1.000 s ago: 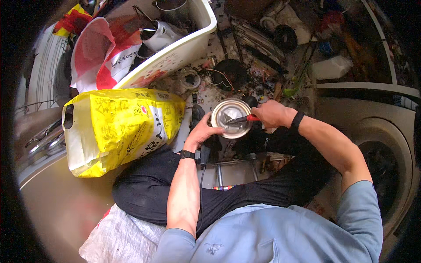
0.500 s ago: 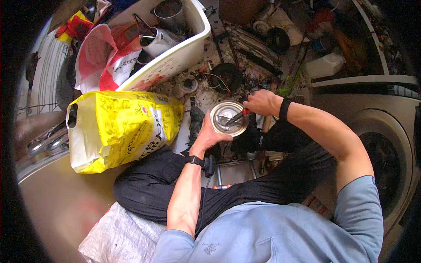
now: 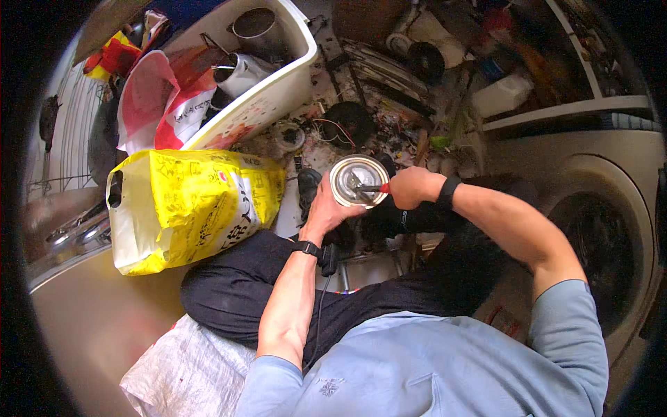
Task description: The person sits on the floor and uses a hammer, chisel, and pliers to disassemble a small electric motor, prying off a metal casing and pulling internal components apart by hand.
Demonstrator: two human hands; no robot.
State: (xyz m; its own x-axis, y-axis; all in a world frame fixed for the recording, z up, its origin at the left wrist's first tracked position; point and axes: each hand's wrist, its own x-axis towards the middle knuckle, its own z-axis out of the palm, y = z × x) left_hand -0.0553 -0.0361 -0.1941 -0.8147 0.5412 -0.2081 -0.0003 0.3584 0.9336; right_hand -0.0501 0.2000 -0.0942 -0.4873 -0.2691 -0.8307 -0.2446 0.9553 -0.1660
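Head view, looking down on a person seated among clutter. The left hand [image 3: 325,208] cups a round silver metal disc [image 3: 358,181] from below and from its left side, fingers curled closed against the rim, so the disc is held face-up in front of the body, above the lap. The right hand [image 3: 411,187] is closed in a fist around a red-handled tool [image 3: 379,188]; only a short piece of the red handle shows past the knuckles, and its dark tip lies across the face of the disc, touching it. Whether the tip enters a slot or merely rests on the surface cannot be told. Each wrist carries a dark band. The forearms rise from the lower edge, out of light blue sleeves [image 3: 556,340], over dark trousers [image 3: 250,285].

To the person's left, just beside the knee, a large yellow bag [image 3: 187,208] lies on its side, with a cut-out carrying handle at its left end. Beyond it stands a white plastic tub [image 3: 267,97] holding a metal pot, a kettle-like vessel and red-and-white plastic bags [image 3: 163,104]. A white woven sack [image 3: 187,361] lies under the left thigh. On the right, the round door of a washing machine [image 3: 597,243] fills the edge of the view. Small parts, wires and tools litter the floor beyond the disc.
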